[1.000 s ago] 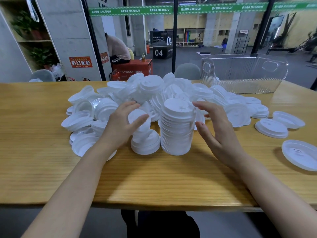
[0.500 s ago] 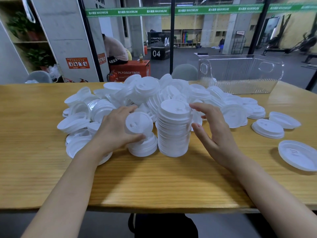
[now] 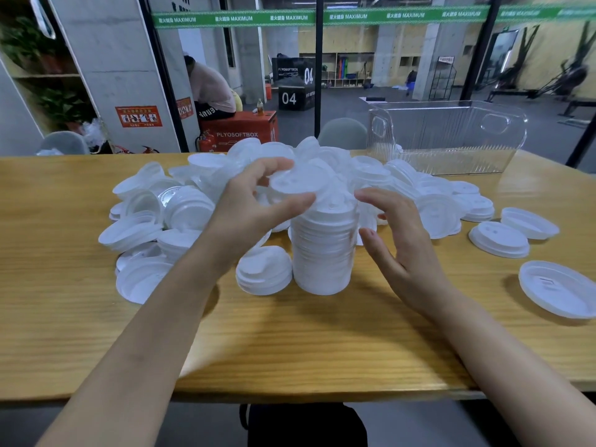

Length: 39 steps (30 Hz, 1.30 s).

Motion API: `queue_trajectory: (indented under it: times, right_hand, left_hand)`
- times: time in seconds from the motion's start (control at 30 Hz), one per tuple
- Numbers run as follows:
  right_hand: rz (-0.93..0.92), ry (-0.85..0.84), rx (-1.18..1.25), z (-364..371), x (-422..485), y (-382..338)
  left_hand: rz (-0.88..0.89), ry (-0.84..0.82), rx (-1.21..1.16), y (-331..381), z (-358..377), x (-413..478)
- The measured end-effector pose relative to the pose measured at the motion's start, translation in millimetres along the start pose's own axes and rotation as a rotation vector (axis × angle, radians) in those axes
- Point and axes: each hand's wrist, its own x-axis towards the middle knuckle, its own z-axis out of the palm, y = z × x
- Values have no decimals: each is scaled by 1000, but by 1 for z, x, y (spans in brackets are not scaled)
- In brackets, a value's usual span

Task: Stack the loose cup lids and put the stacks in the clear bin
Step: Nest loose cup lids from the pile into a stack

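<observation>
Two bare arms reach forward from the bottom of the view, side by side. The left hand [image 3: 251,208] is held up, and its thumb and fingertips pinch the edge of a white round plastic lid [image 3: 300,182]. The right hand [image 3: 403,243] is a bit lower and nearer the body. Its fingers are loose and a little spread, with the palm turned toward the left hand. The two hands do not touch.

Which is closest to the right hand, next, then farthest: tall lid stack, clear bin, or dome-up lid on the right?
1. tall lid stack, just left of the right hand.
2. dome-up lid, out to its right.
3. clear bin, far back right.
</observation>
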Motion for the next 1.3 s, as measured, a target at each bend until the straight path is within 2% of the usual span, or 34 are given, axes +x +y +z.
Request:
queue_trajectory:
  times: [0.13,0.53,1.07,1.2,1.3]
  right_hand:
    - [6,34,1,0,0,2]
    - [-19,38,2,0,0,0]
    - [-64,15,22,-2,1,-5]
    - [-72,16,35,-2,1,-5]
    - [-56,21,55,-2,1,-4]
  left_hand:
    - [-3,-91,-13,6,15,2]
    - [-3,-152,-1,2,18,0]
    - [68,-52,-47,-6,16,-15]
    - [100,-27,2,-14,7,-22]
    - [85,3,136,-30,-10,-32]
